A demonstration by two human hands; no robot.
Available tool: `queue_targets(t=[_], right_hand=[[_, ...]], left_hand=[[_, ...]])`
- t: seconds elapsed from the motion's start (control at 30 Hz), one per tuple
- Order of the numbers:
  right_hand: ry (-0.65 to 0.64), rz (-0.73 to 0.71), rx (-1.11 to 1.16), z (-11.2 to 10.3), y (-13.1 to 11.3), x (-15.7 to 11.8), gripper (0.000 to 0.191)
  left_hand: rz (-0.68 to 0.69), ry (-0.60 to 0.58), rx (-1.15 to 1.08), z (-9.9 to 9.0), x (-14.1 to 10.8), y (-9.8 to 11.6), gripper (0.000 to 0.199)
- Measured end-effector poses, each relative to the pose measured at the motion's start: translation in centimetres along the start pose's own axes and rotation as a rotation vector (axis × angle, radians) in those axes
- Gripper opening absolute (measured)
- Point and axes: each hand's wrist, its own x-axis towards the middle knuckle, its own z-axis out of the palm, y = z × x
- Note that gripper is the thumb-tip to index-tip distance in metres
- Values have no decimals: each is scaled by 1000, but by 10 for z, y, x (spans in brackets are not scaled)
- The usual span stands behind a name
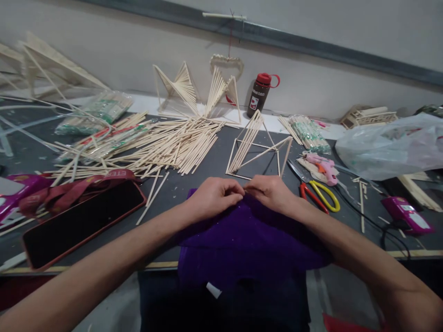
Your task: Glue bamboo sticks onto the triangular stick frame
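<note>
left hand: the left hand [216,196] is curled, thumb and fingertips drawn almost together at the top of the cloth; whether it grips anything cannot be told.
right hand: the right hand [270,191] mirrors it, fingers bent into a small pinch whose tips nearly meet the left's; what sits between them is too small to make out.
fingertip work: with the tips this close, a light pinch and steady forearms should serve best; turning the fingers slightly outward would probably give a clearer view, and a hard tug could slip or tear something fine.
purple cloth: the purple cloth [249,230] lies right under both hands, over the table's near edge, soft and loosely folded, flecked with pale specks; whether it is worn cannot be told.
stick frame: just beyond the hands stands a stick frame [246,140], angular and airy, one side filled with slim parallel rods.
cutting tool: to the right, a cutting tool [315,185] with smooth red and yellow handles, near a glossy pink glue gun [323,167].
loose sticks: the loose sticks [187,143], pale, straight and apparently wooden, fan across the matte dark tabletop [216,161].
phone: at left, a flat black-screened phone [86,221] beside a crumpled woven lanyard [76,191].
bottle: farther back, a dark bottle [259,97] with a red looped lid.
plastic bag: far right, a thin, wrinkled, translucent plastic bag [391,143].
</note>
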Motion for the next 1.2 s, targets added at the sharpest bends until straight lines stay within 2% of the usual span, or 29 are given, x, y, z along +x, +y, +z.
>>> queue_targets(t=[0.1, 0.2, 0.4, 0.47, 0.57, 0.67, 0.73, 0.8, 0.87, 0.93, 1.03, 1.13, 1.2], right_hand=[[4, -112, 32, -10, -18, -18, 22], [26, -169, 53, -12, -24, -25, 22], [97, -105, 43, 2, -13, -15, 22], [61, -112, 1, 8, -11, -11, 28], [-101, -112, -158, 10, -12, -15, 28], [-200, -51, -227, -2, -11, -32, 27], [-175, -8, -187, -16, -8, -48, 26], [-116, 42, -132, -31, -5, -63, 22], [-54, 109, -83, -41, -5, -72, 18], [-10, 167, -36, -43, -10, -72, 17], [-2, 197, 13, -32, -22, -56, 17], [-31, 184, 16, -9, -33, -29, 18], [-27, 156, 0, 8, -36, -13, 18]], left_hand=[[0, -31, 69, -2, -10, 2, 14], [29, -128, 113, -2, -19, 8, 17], [75, -390, 163, 7, -40, 25, 18], [77, -477, 151, 10, -45, 31, 19], [62, -593, 108, 14, -57, 35, 20], [115, -721, 41, 21, -74, 33, 23], [210, -772, 32, 26, -85, 30, 27], [270, -766, 65, 28, -90, 31, 27], [258, -732, 76, 24, -84, 36, 22], [195, -668, 23, 16, -69, 43, 15], [82, -293, -106, -1, -32, 52, 9], [40, 179, -377, -13, 8, 52, 20], [100, 330, -548, -16, 29, 49, 26]])
